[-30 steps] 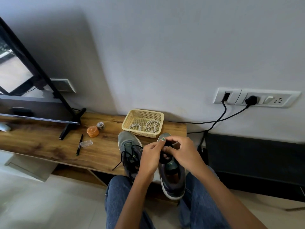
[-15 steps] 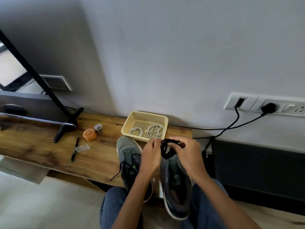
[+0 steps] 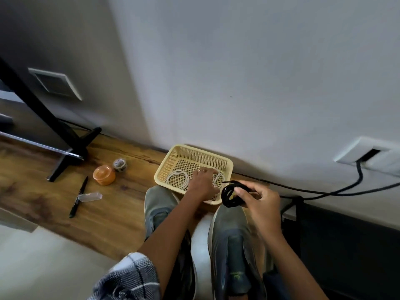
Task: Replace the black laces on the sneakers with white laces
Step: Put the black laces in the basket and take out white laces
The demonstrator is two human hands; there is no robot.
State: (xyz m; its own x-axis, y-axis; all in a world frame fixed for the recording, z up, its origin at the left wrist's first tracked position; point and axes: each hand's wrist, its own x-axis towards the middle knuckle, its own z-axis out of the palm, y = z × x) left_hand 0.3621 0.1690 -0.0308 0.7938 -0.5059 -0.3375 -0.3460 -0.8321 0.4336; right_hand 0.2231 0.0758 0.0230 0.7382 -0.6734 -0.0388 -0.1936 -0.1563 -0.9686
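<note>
Sneakers, one pair, grey: left sneaker (image 3: 159, 207) and right sneaker (image 3: 232, 241), side by side at the near edge of a wooden shelf (image 3: 114, 204), toes pointing to the wall. The person's forearms cross both, so much of each upper is hidden; the right one shows an open throat with no lace visible in it.

Black lace (image 3: 230, 194), one, wound into a loose coil: pinched in the right hand (image 3: 258, 201), fingers curled round it, held just above the toe of the right sneaker and beside the basket's right corner.

Basket (image 3: 216, 158), cream plastic, perforated, set against the wall just behind the sneaker toes. Contents: two white laces, one coiled at the left (image 3: 176, 179), one at the right (image 3: 217, 177).

Left hand (image 3: 203, 182), reaching into the basket, knuckles up, fingertips down on the right-hand white lace (whether it is actually gripped cannot be told). The two hands are apart, near each other.

Sundries on the shelf, left of the basket: orange round container (image 3: 104, 174), small clear jar (image 3: 119, 165), black pen (image 3: 78, 197), clear pen cap (image 3: 90, 197) touching the pen. Black stand foot (image 3: 65, 161) at far left. Black cable (image 3: 346, 190) runs from a wall socket (image 3: 365, 156).
</note>
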